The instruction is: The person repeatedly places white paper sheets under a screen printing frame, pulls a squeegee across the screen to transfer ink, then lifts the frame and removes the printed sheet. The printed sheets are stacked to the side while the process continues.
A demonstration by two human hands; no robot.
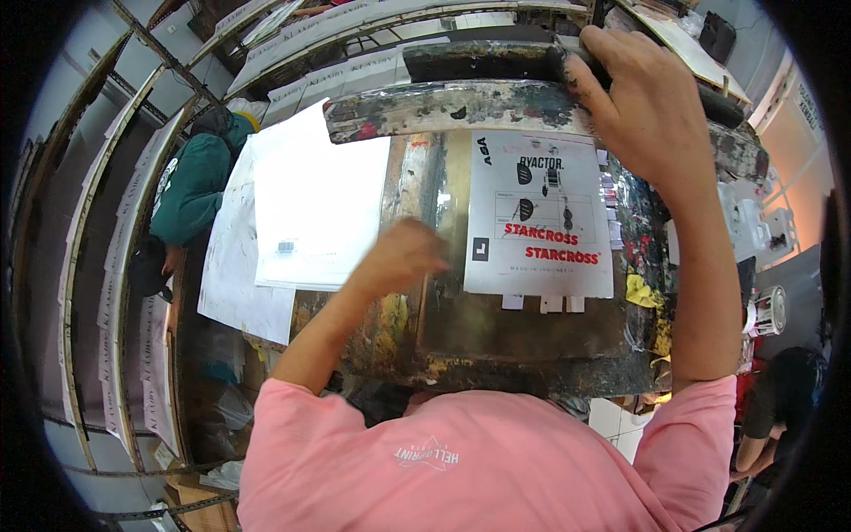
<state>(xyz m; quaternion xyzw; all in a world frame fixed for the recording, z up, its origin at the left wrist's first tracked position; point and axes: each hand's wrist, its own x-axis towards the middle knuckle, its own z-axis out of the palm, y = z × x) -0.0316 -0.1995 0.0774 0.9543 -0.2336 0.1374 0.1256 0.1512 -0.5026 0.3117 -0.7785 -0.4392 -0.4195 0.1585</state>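
My right hand [651, 102] reaches to the far side of the table, its fingers wrapped over the raised, paint-stained wooden frame [461, 105]. The frame stands tilted up, its near edge showing. Below it lies a white sheet [581, 182] printed with black and red lettering and small black drawings, flat on a dark worktable [523, 341]. My left hand [401, 257] is smeared by motion between that sheet and a stack of blank white sheets [319, 199]. Its fingers are too blurred to show a grip.
Racks of printed white sheets [111, 293] run along the left and across the back. A person in a green shirt [188, 191] is beyond the table's left side, another person [789, 390] at the lower right. White plastic containers [753, 217] stand to the right.
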